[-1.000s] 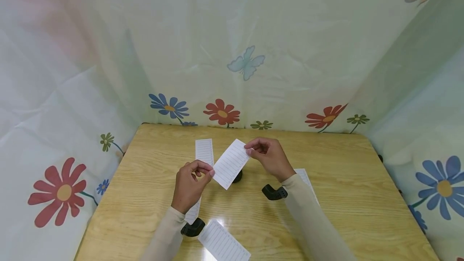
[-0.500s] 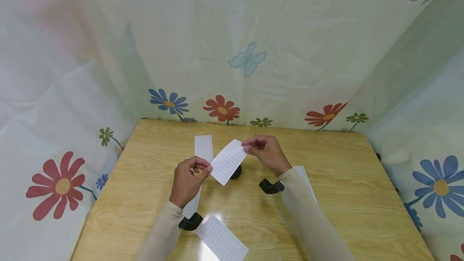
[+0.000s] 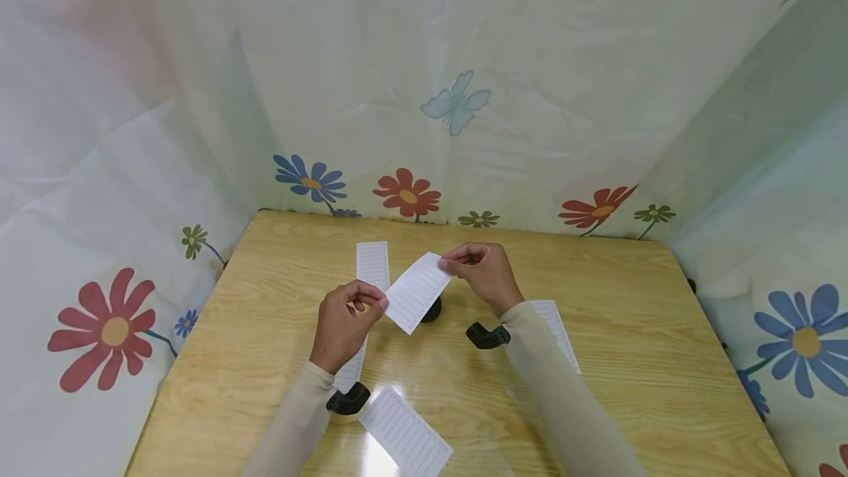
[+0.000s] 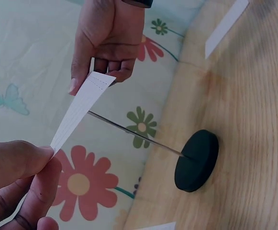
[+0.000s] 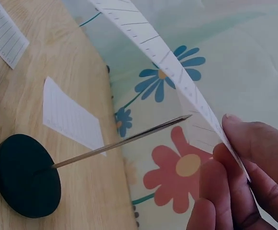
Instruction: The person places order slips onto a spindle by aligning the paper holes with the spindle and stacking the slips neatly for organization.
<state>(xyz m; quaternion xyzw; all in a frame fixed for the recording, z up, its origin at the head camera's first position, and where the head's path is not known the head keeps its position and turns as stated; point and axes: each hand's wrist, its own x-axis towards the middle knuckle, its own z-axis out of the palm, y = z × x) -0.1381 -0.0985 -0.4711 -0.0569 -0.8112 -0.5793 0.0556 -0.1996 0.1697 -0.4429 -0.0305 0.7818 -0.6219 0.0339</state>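
Observation:
A white lined paper slip (image 3: 416,293) is held up between both hands, bowed along its length. My left hand (image 3: 344,322) pinches its left edge between thumb and fingers. The opposite end is pinched by my right hand (image 3: 486,274). Beneath the slip stands a bill spike with a round black base (image 4: 196,160) on the table. Its thin metal rod (image 5: 124,141) points up toward the slip's underside, and in the right wrist view the pointed tip shows close to the paper. From the head view the slip hides the rod and part of the base.
More lined slips lie on the wooden table (image 3: 629,359): one at the back left (image 3: 372,263), one partly under the left wrist (image 3: 351,370), one at the front (image 3: 405,433), and one beside the right forearm (image 3: 558,333). A flowered curtain (image 3: 530,146) surrounds the table.
The slip looked flat a second ago and now bows. My hands have come slightly closer together, both still pinching it. The head view has shifted a little.

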